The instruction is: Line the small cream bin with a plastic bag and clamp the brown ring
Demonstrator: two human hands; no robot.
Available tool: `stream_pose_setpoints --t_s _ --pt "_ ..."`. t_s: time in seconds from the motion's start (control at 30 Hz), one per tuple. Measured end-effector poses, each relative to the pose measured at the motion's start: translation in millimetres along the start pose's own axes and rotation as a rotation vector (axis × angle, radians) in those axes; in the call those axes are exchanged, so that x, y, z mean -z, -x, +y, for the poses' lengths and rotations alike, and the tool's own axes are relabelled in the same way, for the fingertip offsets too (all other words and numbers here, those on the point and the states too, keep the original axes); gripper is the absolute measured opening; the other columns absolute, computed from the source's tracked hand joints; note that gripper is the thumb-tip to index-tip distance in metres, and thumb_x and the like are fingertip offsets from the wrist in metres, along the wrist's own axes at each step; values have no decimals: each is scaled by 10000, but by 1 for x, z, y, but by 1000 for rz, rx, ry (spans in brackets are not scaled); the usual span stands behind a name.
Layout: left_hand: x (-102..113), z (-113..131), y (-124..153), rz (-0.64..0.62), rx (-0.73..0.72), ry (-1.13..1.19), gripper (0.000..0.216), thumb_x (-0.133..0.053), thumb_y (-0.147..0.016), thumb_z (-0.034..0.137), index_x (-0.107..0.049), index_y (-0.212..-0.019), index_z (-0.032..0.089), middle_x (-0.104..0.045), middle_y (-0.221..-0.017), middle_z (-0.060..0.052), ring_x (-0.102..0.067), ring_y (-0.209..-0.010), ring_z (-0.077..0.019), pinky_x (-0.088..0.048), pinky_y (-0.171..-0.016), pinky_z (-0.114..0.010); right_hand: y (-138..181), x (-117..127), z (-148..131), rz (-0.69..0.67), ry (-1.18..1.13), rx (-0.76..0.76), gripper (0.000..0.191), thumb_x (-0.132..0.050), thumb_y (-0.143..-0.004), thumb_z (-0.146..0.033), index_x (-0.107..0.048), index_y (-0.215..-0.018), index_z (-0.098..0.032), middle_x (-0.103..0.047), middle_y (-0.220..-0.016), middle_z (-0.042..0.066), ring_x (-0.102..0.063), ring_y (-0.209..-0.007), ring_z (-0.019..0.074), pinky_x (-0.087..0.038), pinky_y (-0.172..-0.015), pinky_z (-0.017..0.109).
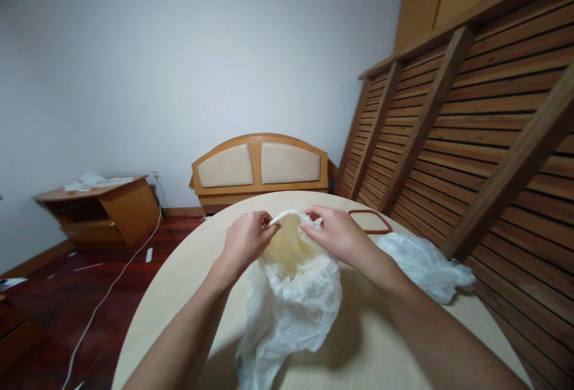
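A thin white plastic bag (302, 306) stands on the table in front of me, its mouth open and its edge folded outward. Cream-yellow shows inside the mouth; whether a container stands under the plastic, I cannot tell. My left hand (250, 237) pinches the far-left edge of the bag between thumb and fingers. On the far-right edge, my right hand (338, 234) pinches the plastic the same way. One loose part of the bag hangs down toward me on the left. Beyond my right hand lies a reddish-brown rounded frame (389, 227), flat on the tabletop.
The round pale table (170, 312) carries another crumpled white plastic bag (424, 264) at the right. Slatted wooden panels (448, 127) lean along the right side. Behind the table stands a headboard (260, 162). A low cabinet (98, 207) and a white cable (112, 285) are at the left.
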State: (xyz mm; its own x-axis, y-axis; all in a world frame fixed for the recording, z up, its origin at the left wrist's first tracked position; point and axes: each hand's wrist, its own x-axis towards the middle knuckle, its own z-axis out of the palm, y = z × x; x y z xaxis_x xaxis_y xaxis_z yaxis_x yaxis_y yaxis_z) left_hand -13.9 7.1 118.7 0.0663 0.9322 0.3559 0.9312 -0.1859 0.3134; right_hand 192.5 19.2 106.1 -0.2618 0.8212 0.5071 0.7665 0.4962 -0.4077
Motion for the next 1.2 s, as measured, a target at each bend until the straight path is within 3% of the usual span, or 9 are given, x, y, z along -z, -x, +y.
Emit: stream_pose_setpoints --t_s 0.2,0.33,0.4,0.53,0.77,0.93,1.0,1.07,1.2 --pt "-2 -6 -1 12 -50 77 288 -625 -875 466 -727 -928 202 -750 -908 -74 -687 -794 -222 -430 -647 -283 -3 -5 5 -10 14 27 283 -647 -859 -230 -722 -1130 -193 -768 -1024 87 -710 -936 230 -504 -856 315" --pt "-1 -6 0 125 -355 241 319 -654 -885 405 -669 -1123 193 -693 -1164 -97 -656 -1034 -226 -486 -896 -323 -7 -8 20 2 -9 -31 271 -657 -829 -209 -732 -1087 -175 -768 -1016 93 -702 -924 229 -495 -849 312" --pt "2 -3 2 72 -519 269 236 -617 -923 378 -687 -1057 196 -700 -1125 -88 -641 -1056 -214 -469 -948 -320 -8 -10 30 0 -29 -63 262 -642 -822 -201 -738 -1064 -172 -769 -1011 94 -699 -910 222 -493 -830 300" --pt "8 1 8 -185 -717 256 225 -592 -948 395 -708 -960 203 -729 -956 -49 -661 -938 -185 -467 -901 -301 -10 -12 48 -6 -37 -110 255 -638 -798 -201 -742 -1028 -163 -768 -995 96 -695 -867 211 -489 -774 283" --pt "5 -13 3 -297 -618 277 291 -681 -872 474 -709 -957 197 -747 -987 -41 -671 -930 -190 -476 -855 -291 -15 -17 51 65 -10 -94 274 -649 -856 -317 -720 -1061 -150 -756 -1035 110 -690 -959 237 -494 -869 333" --pt "-8 -11 0 -202 -533 182 371 -633 -883 548 -717 -904 187 -746 -904 -54 -672 -856 -204 -476 -772 -298 -13 -6 29 138 3 9 223 -577 -936 -327 -739 -945 -174 -739 -1045 98 -679 -981 227 -480 -887 336" --pt "-11 -7 0 -154 -523 150 387 -613 -892 562 -719 -909 189 -751 -896 -59 -676 -847 -211 -474 -779 -309 -9 2 17 87 -47 113 234 -563 -953 -328 -748 -914 -189 -749 -1008 74 -681 -956 207 -478 -859 309" --pt "-11 -6 0 -138 -519 151 385 -620 -886 563 -715 -943 194 -755 -919 -60 -683 -864 -217 -475 -793 -312 -4 8 6 -56 -105 228 219 -576 -951 -329 -759 -944 -210 -764 -974 45 -687 -914 190 -478 -823 287" --pt "-6 -16 -4 -186 -585 217 380 -706 -835 504 -679 -1065 204 -745 -1047 -65 -680 -976 -226 -485 -853 -310 3 12 -4 -271 -122 371 190 -625 -921 -322 -772 -1003 -232 -778 -993 32 -697 -915 195 -475 -817 284"
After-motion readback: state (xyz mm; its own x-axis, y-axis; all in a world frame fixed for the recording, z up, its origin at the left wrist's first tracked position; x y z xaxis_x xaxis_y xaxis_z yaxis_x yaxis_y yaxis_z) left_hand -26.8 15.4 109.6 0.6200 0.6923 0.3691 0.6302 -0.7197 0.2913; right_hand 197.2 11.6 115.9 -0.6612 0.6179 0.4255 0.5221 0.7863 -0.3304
